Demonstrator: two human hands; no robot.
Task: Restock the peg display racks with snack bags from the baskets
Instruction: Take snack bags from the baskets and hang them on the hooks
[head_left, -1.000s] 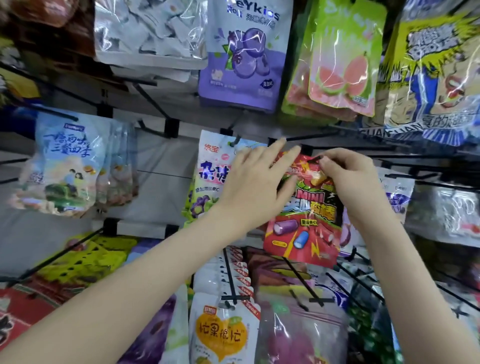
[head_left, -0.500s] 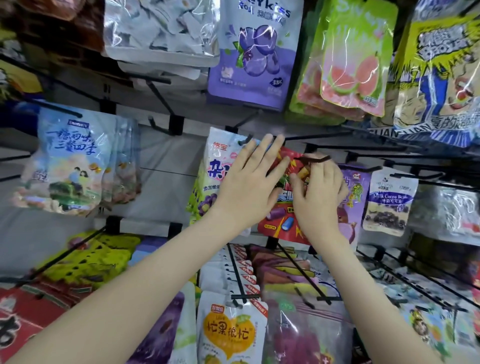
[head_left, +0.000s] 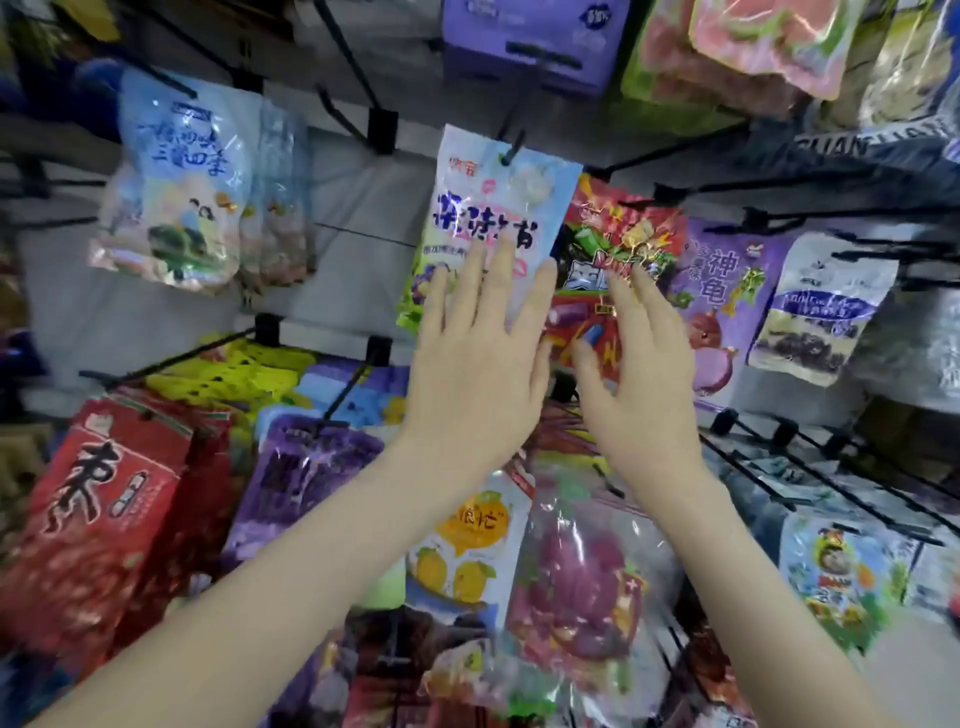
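**Both hands open in front of the red bag on the rack**

Left hand (head_left: 478, 358) and right hand (head_left: 639, 374) are raised side by side before the peg rack (head_left: 358, 270), close together but not touching. Both have fingers straight and spread, palms toward the bags, and neither grips anything.

The red snack bag (head_left: 618, 234) hangs on a black peg in the middle row. It sits between a pale blue bag (head_left: 498, 208) on its left and a purple bag (head_left: 727, 291) on its right, with its left edge tucked behind the pale blue one.

The right hand's fingertips (head_left: 621, 283) lie over the lower half of the red snack bag. The left hand's fingertips (head_left: 501, 254) lie over the lower part of the pale blue bag. Cannot tell if either hand actually touches, as the frame is blurred.

Further right in the same row hangs a white and blue bag (head_left: 821, 312). At the far left is a cluster of light blue bags (head_left: 176, 197).

The row below holds big red bags (head_left: 104, 499), a dark purple bag (head_left: 306, 478), a bag with yellow fruit (head_left: 467, 540) and a clear bag of reddish pieces (head_left: 587, 577). The forearms cross above these.
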